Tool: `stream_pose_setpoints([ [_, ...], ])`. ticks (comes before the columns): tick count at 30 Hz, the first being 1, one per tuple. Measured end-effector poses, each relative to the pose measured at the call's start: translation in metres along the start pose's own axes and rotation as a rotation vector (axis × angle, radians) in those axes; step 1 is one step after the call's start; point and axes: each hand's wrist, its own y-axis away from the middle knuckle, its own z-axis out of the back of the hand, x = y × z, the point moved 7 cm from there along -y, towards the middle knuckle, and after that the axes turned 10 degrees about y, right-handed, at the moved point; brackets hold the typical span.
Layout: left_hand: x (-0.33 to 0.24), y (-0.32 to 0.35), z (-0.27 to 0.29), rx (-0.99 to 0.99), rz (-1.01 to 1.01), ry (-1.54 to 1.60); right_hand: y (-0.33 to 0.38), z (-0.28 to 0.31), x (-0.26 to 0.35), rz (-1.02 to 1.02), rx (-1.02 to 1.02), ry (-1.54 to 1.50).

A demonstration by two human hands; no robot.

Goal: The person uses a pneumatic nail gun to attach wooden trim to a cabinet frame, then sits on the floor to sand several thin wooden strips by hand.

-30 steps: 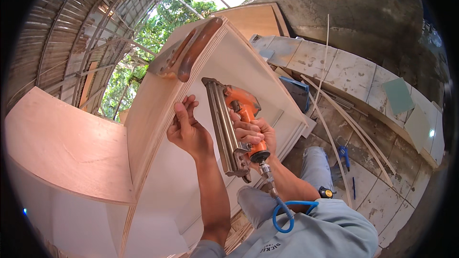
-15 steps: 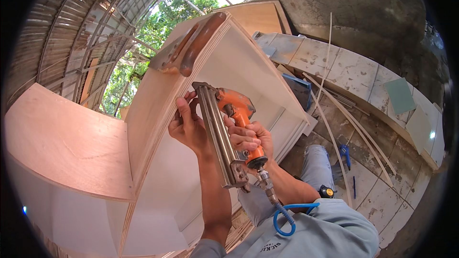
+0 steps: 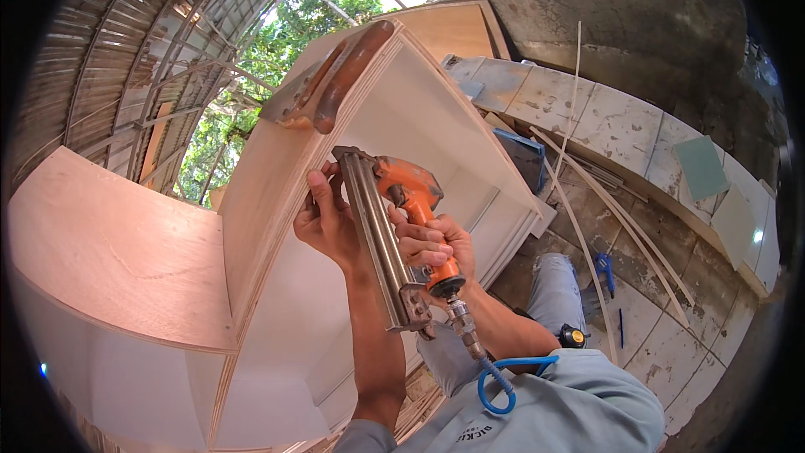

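My right hand (image 3: 436,243) is wrapped round the orange grip of a pneumatic nail gun (image 3: 412,189). The gun's long metal magazine slants across my left forearm, and its nose touches or nearly touches the front plywood edge of a white-lined cabinet (image 3: 268,285). Just below the nose, my left hand (image 3: 329,222) grips that edge, thumb on the near side; the magazine partly hides its other fingers. A blue air hose (image 3: 485,390) runs from the coupling under the gun's handle.
A glossy brown wooden-handled tool (image 3: 356,67) rests on the cabinet's upper panel. To the left is a curved plywood panel (image 3: 117,252). Long thin wood strips (image 3: 616,214), a blue tool (image 3: 605,273) and a blue case (image 3: 524,159) lie at the right, near a tiled ledge (image 3: 620,122).
The nail gun and my right hand have shifted slightly left, bringing the nose closer to the plywood edge. My left hand keeps almost the same place.
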Motion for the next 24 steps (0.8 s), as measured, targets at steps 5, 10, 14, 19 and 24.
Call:
stream_pose_setpoints([
  [5,-0.0015,0.0021,-0.0035,-0.011,0.034,0.049,0.0005,-0.0016,0.0009,0.003,0.013,0.002],
  [10,-0.0033,0.0025,-0.0018,-0.028,0.052,0.034,-0.0013,0.0005,-0.0003,-0.003,0.020,0.004],
  [14,-0.0005,0.0004,0.0002,-0.019,0.003,0.006,-0.0010,0.0016,0.0001,-0.007,0.020,0.006],
  [19,-0.0016,0.0016,-0.0035,-0.016,0.013,0.021,-0.0011,0.0015,0.0006,-0.011,0.016,0.001],
  [24,0.0035,-0.0014,0.0023,-0.013,0.000,0.016,-0.0016,0.0024,0.0013,-0.027,0.019,-0.013],
])
